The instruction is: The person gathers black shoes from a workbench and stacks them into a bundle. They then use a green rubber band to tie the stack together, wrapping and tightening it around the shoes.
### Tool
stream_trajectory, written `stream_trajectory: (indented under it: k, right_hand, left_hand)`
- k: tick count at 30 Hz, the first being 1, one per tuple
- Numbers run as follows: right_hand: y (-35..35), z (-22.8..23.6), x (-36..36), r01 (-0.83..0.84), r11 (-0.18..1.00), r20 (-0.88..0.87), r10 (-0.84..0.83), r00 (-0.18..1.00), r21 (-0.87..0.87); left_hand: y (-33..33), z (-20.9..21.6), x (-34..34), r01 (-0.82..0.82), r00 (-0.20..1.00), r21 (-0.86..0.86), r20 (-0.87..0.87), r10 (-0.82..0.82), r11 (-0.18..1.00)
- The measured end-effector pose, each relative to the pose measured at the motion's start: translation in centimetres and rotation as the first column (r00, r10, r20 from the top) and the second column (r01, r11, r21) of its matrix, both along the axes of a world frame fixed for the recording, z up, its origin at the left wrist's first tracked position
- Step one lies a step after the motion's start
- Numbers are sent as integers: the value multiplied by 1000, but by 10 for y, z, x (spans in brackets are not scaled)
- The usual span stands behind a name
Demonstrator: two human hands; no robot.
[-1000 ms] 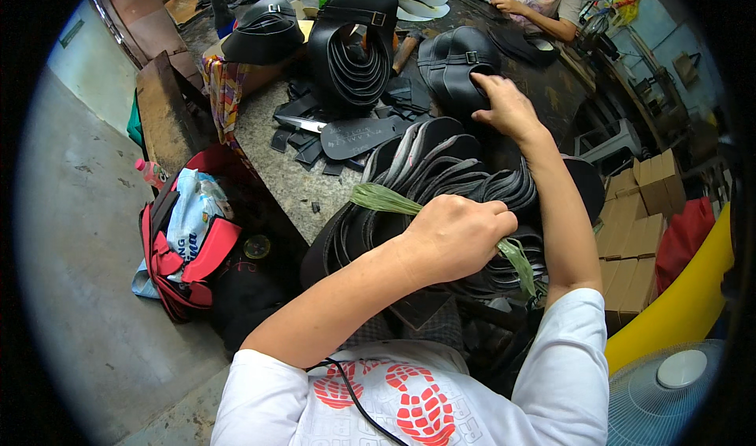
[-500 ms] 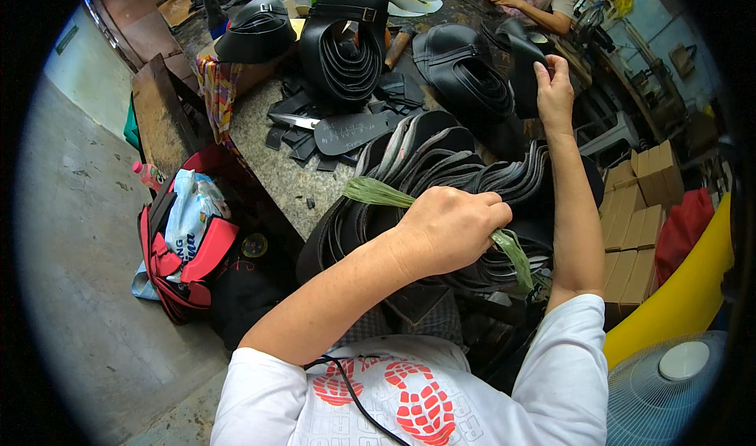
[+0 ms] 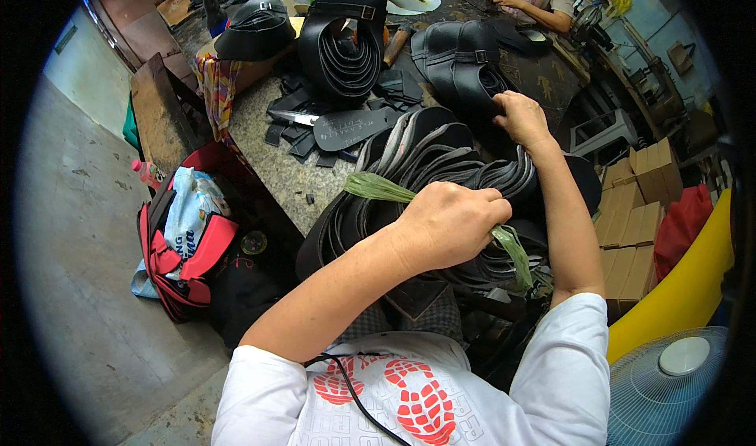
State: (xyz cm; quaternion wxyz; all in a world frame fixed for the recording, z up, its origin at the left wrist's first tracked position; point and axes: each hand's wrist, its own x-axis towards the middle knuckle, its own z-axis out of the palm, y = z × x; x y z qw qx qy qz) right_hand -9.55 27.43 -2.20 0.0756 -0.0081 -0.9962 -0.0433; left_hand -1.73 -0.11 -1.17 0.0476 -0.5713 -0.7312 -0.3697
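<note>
My left hand [image 3: 457,219] is closed around a translucent green plastic strip [image 3: 516,258], whose ends stick out on both sides. Beneath it sits a large bundle of curved black pieces [image 3: 409,158] with grey edges. Farther right, my right hand [image 3: 521,121] has its fingers bent over the near edge of a stack of black leather shoe uppers [image 3: 465,64] with buckled straps, pinching what looks like an upper's edge; the fingertips are partly hidden. Another stack of buckled uppers [image 3: 342,44] stands left of it, and a third stack [image 3: 256,32] beyond that.
Scissors [image 3: 295,118], a dark sole-shaped template [image 3: 354,129] and black scraps lie on the speckled tabletop [image 3: 287,186]. A red bag [image 3: 209,249] is at left. Cardboard boxes [image 3: 634,225] and a fan [image 3: 669,383] stand at right. Another person's arm [image 3: 524,3] is across the table.
My right hand has come down and left from holding a black upper raised; that upper now lies over the stack. My left hand stays on the green strip.
</note>
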Motion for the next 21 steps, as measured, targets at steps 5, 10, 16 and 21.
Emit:
stream_trajectory:
  k: [5,10,16,21]
  right_hand:
    - [19,1,-2,63,985,-178,-92,980,-163]
    - [58,27,-12,-378,168,-413,-376,830,-911]
    - [104,58,-22,-162,884,-807,-307,504,-438]
    - [125,3,-33,-10,977,-519,-104,848,-212]
  left_hand:
    - [-1,1,1,2,1000,-11,7,-2,1000]
    - [0,0,0,-1,1000,67,25,-1,998]
    - [0,-2,-1,-10,999,77,34,7,997]
    - [0,-3,-1,-18,1000,35,11,17,999]
